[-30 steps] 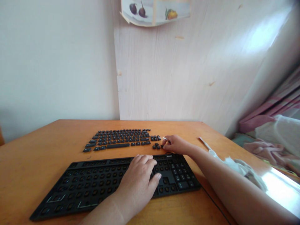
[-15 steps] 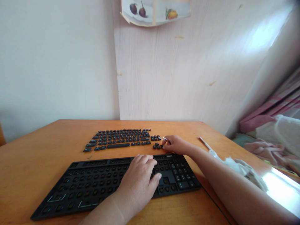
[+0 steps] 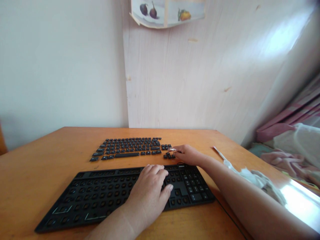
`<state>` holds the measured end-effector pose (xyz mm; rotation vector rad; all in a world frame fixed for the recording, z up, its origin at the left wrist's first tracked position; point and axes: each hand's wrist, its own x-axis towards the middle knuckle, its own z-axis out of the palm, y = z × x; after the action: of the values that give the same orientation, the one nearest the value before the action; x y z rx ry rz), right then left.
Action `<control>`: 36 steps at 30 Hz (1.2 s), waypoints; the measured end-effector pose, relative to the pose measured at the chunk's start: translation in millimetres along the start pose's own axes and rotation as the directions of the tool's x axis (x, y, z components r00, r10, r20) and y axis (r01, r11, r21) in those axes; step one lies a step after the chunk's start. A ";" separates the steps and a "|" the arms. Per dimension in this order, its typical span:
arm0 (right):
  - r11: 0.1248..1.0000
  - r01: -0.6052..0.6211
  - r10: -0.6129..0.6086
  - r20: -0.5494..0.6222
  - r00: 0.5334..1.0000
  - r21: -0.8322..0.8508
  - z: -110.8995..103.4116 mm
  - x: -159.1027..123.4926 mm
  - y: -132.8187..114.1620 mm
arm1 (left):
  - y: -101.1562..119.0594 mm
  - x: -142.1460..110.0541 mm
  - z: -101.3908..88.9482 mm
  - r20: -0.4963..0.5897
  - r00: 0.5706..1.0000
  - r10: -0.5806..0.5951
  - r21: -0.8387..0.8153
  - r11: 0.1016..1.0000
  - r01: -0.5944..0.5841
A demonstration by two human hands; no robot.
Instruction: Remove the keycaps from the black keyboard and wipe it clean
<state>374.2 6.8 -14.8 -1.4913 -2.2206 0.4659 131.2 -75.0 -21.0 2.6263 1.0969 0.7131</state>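
A black keyboard (image 3: 100, 190) lies at an angle in front of me. Most of its keys are off and the sockets show, while keys remain on the number pad at the right. My left hand (image 3: 151, 186) rests flat on the keyboard right of its middle, thumb spread from the fingers, holding nothing visible. Beyond the keyboard, my right hand (image 3: 186, 154) pinches a thin, two-pronged metal tool (image 3: 172, 149). Its tips point left, close to the small groups of loose keycaps (image 3: 166, 146). Fingers partly hide the tool. Many more black keycaps (image 3: 130, 145) lie in rows farther left.
The keyboard's cable (image 3: 230, 216) runs along the wooden table (image 3: 62, 146) under my right forearm. A thin white stick (image 3: 218, 152) and a crumpled cloth (image 3: 262, 183) lie at the right. Behind the table stands a wall with a fruit picture (image 3: 167, 13).
My right hand has tilted and lowered the metal tool, whose tips now sit lower beside the loose keycaps. My left hand stays on the keyboard. The view has shifted very slightly.
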 end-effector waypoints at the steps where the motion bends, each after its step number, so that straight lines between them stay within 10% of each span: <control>1: 1.000 -0.013 0.013 0.010 1.000 -0.025 0.0 -0.1 -0.8 | 0.0 0.0 0.2 0.000 1.000 -0.001 0.001 1.000 0.001; 36: 0.992 -0.042 0.040 -0.018 0.999 -0.120 -4.1 -1.9 -7.2 | 1.4 0.9 -1.1 0.008 1.000 -0.002 0.015 1.000 0.002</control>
<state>371.3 2.6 -8.0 -1.5980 -2.2452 0.3371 132.1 -75.3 -19.2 2.6383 1.1066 0.6953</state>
